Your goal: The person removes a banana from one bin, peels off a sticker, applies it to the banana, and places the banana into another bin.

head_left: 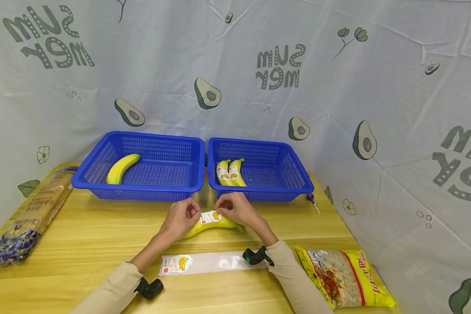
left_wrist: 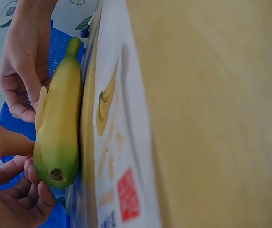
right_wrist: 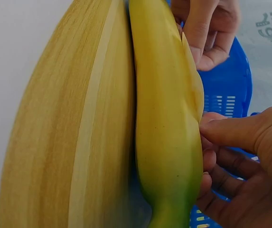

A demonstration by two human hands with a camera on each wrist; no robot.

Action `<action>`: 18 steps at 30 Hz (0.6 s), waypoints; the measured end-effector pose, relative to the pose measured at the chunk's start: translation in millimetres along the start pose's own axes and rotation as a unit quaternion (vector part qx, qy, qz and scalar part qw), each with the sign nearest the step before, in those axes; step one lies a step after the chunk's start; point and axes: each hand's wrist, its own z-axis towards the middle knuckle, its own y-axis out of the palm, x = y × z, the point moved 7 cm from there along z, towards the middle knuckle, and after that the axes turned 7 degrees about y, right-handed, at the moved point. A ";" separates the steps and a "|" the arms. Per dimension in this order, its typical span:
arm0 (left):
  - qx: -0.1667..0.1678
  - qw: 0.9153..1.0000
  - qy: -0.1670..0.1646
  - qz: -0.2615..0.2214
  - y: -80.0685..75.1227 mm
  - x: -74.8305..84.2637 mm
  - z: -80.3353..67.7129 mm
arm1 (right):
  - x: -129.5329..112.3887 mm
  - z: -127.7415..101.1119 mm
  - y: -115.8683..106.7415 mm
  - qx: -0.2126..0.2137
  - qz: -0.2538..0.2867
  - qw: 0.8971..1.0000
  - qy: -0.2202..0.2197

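Banana: green at both ends, its dark tip turned toward the camera.
Sticker: seen edge-on along the banana's side.
Left hand: pinched at the sticker's near end.
Right hand: pinched at its far end.
Printed strip: marked with bananas and a red square.
Blue perforated plastic: partly hidden behind hands and banana.

Worktop, yellow wood-grain surface. Carries: two blue perforated baskets, left and right, side by side at rear; long clear-wrapped packet, far left; one banana, centre; pale strip with banana-print label, nearer front; yellow printed bag, front right.
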 end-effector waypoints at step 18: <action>-0.050 0.997 0.031 0.055 7.5 19.0 -5.0 | -12.3 -2.9 1.0 -0.026 0.030 0.997 -0.067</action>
